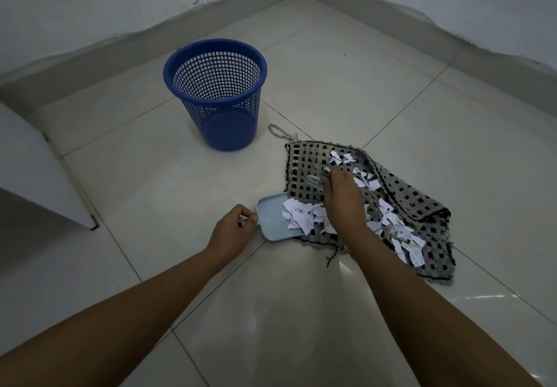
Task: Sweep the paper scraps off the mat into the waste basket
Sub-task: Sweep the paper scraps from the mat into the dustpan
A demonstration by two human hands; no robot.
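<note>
- I see my left hand (pixel 233 230) low on the floor (pixel 346 79), fingers (pixel 245 215) curled and pinched shut on the short handle of the pale blue dustpan (pixel 271 221).
- Dustpan lies flat on the floor, open edge touching the mat (pixel 304 163) on its near-left side; a pile of paper scraps (pixel 301 215) sits at that open edge, partly in the pan, partly on the mat.
- Right hand (pixel 342 197) is over the mat, just right of the pan, closed round a small pale blue brush (pixel 315 180); only its top end shows past the thumb (pixel 327 174), bristles hidden under the palm, so can't tell how they meet the scraps.
- Scraps lie on both sides of the right hand: a few beyond the fingertips toward the mat's far edge, more to the right along a fold in the mat, a bunch near the right wrist.
- Mat is grey w/ black checks, crumpled, right side folded over, a cord loop (pixel 275 130) at its far corner.
- Waste basket (pixel 217 97), blue mesh plastic, stands upright on the floor, up-left of the mat, apart from it, well beyond both hands. Can't tell if anything's inside.
- White furniture corner (pixel 36 175) at far left, near the wall.
</note>
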